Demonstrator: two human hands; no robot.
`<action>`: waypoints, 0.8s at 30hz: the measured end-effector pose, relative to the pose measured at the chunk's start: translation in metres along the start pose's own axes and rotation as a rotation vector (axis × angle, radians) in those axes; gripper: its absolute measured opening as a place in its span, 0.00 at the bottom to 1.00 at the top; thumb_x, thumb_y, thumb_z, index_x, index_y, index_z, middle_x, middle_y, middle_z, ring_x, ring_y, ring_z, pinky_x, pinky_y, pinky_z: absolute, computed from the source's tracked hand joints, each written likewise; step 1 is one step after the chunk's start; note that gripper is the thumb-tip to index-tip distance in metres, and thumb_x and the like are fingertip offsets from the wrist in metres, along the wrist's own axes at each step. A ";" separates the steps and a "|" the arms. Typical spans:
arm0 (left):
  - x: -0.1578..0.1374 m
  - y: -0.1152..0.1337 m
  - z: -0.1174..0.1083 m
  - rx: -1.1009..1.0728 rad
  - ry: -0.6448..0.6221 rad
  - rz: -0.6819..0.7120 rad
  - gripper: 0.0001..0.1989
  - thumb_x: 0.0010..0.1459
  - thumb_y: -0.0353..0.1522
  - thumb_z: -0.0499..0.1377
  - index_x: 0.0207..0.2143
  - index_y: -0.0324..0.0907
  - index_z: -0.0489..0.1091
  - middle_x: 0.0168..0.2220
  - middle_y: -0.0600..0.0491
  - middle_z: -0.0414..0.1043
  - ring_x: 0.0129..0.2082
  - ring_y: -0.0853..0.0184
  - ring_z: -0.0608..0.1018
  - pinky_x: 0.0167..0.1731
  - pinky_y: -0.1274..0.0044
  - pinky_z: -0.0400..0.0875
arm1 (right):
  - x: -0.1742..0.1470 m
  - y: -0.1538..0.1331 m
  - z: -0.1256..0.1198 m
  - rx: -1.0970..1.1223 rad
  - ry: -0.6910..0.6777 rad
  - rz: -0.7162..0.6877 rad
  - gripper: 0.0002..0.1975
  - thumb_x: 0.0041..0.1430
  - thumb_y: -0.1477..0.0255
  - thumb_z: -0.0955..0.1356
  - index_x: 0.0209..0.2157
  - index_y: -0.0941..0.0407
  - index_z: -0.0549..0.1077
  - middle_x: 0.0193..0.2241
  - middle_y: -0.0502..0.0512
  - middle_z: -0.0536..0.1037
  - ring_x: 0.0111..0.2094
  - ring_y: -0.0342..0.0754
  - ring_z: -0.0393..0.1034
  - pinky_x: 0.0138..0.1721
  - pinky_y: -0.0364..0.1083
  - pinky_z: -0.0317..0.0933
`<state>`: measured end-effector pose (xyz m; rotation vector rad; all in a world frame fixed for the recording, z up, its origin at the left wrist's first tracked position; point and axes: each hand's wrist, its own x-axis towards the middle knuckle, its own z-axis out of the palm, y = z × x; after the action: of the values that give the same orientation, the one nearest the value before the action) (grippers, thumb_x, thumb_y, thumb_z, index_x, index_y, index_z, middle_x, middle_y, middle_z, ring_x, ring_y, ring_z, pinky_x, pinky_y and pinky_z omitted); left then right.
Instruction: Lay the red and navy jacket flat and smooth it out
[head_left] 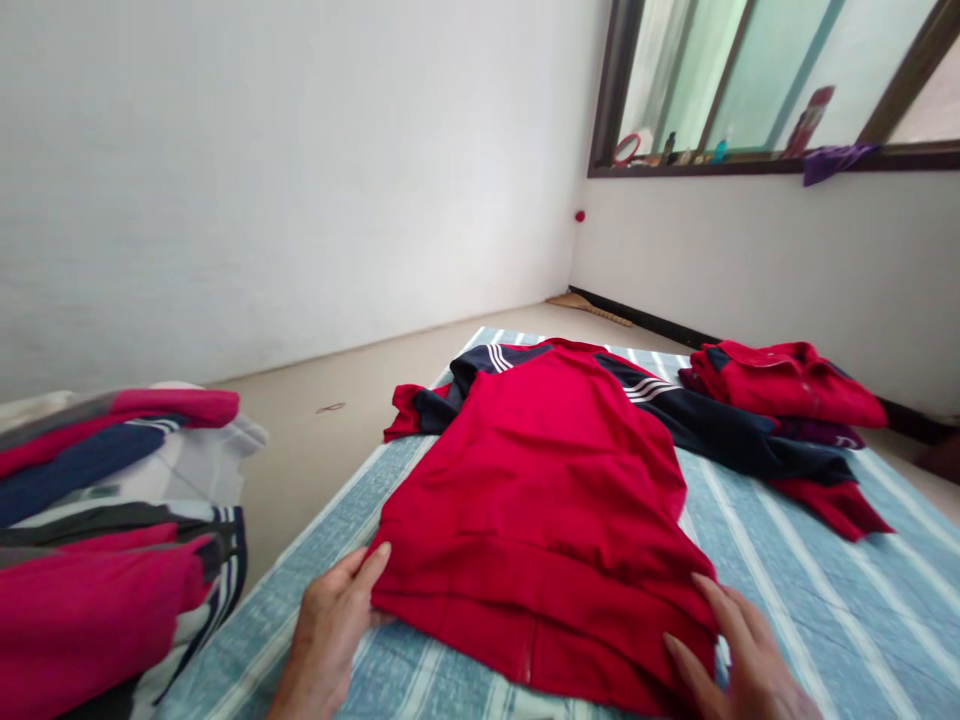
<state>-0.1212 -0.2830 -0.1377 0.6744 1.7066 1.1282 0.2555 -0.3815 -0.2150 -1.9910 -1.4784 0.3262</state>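
A red jacket (525, 490) with navy sleeves and white stripes lies spread out, its back facing up and its collar at the far end. Its hem is nearest to me, and part of a zipper shows at the bottom edge. My left hand (330, 620) grips the hem's left corner between thumb and fingers. At the right corner of the hem, my right hand (739, 650) pinches the fabric. The left sleeve is bent beside the body; the right sleeve stretches out to the right. Beneath the jacket is a blue and white striped sheet (757, 550).
A folded stack of red clothes (787, 385) sits at the sheet's far right. On the left lies a pile of mixed clothes (97, 600). A white wall (300, 180) stands behind, and a window (780, 80) with small items on its sill is at the upper right.
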 end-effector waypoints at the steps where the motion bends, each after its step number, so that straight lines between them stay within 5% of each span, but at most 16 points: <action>1: 0.000 -0.001 0.000 0.019 -0.004 0.017 0.14 0.50 0.36 0.59 0.39 0.41 0.72 0.26 0.53 0.78 0.28 0.57 0.80 0.21 0.73 0.74 | -0.004 0.001 0.002 -0.061 -0.004 -0.047 0.30 0.49 0.51 0.67 0.52 0.48 0.65 0.57 0.62 0.65 0.52 0.65 0.67 0.45 0.60 0.68; 9: 0.004 -0.013 -0.007 0.174 -0.018 0.132 0.14 0.51 0.39 0.58 0.37 0.41 0.71 0.24 0.54 0.75 0.23 0.60 0.78 0.21 0.72 0.75 | -0.025 -0.005 0.005 -0.282 0.007 -0.305 0.25 0.48 0.59 0.68 0.49 0.51 0.71 0.57 0.62 0.67 0.57 0.70 0.60 0.52 0.65 0.62; 18: 0.005 -0.013 -0.012 0.229 0.076 0.265 0.18 0.41 0.42 0.62 0.34 0.41 0.74 0.22 0.56 0.75 0.27 0.59 0.78 0.25 0.74 0.76 | -0.019 -0.017 -0.016 -0.550 0.089 -0.563 0.18 0.54 0.78 0.57 0.37 0.54 0.75 0.44 0.61 0.78 0.40 0.52 0.76 0.36 0.46 0.72; 24: 0.001 0.001 -0.027 0.272 0.140 0.223 0.18 0.36 0.42 0.62 0.32 0.43 0.75 0.24 0.54 0.78 0.30 0.57 0.81 0.26 0.73 0.77 | -0.017 -0.009 -0.043 -0.576 0.062 -0.706 0.14 0.52 0.79 0.59 0.36 0.53 0.72 0.42 0.59 0.79 0.34 0.46 0.77 0.30 0.38 0.69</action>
<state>-0.1460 -0.2921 -0.1341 0.9945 1.9632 1.1260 0.2663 -0.4103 -0.1793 -1.6781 -2.2826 -0.5073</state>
